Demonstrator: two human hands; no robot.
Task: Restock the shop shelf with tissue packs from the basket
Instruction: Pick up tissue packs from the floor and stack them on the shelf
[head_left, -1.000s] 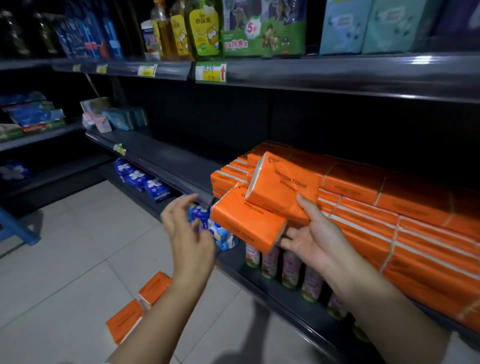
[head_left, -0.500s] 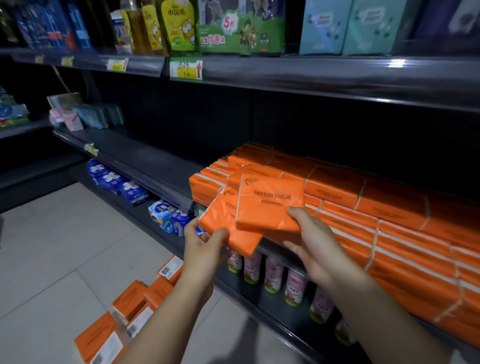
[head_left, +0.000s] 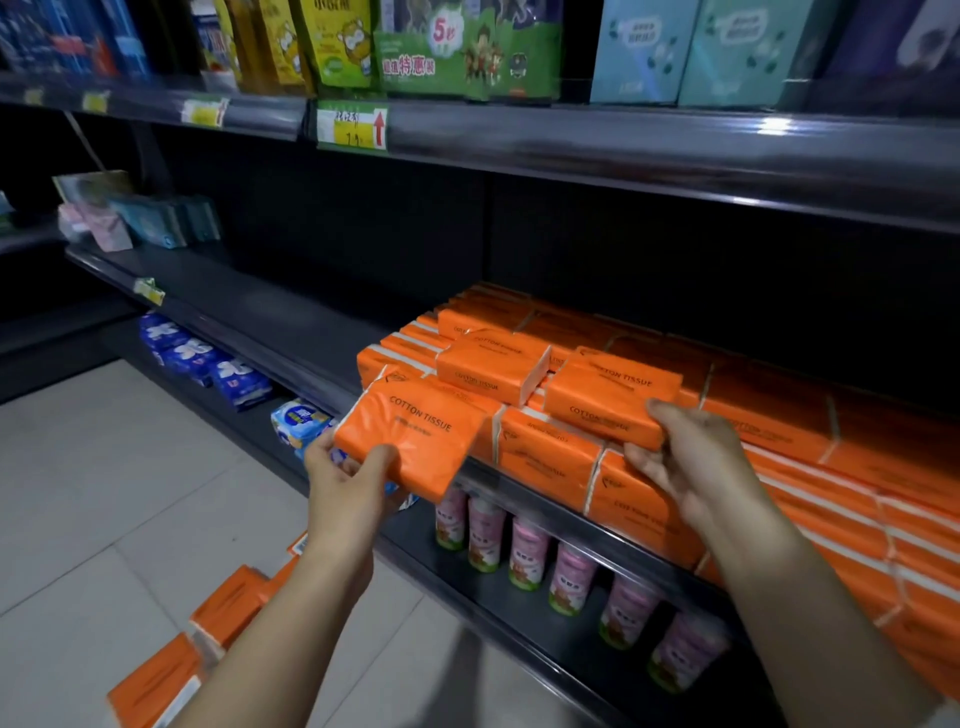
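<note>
My left hand grips an orange "COTTON TISSUE" pack, held tilted just in front of the middle shelf's left end of stock. My right hand holds a second orange pack by its near edge, resting it on top of the orange stack that fills the shelf's right part. A third loose pack lies on the stack between them. Several more orange packs lie on the floor at lower left. No basket is in view.
The top shelf overhangs with green, yellow and teal packages and a yellow price tag. The lower shelf holds pink-labelled cans and blue-white packs. The middle shelf's left part is bare dark metal. Grey tiled floor lies to the left.
The two packs, held together by my right hand, are now split: my left hand took the lower one, and my right hand moved the other up and right onto the stack.
</note>
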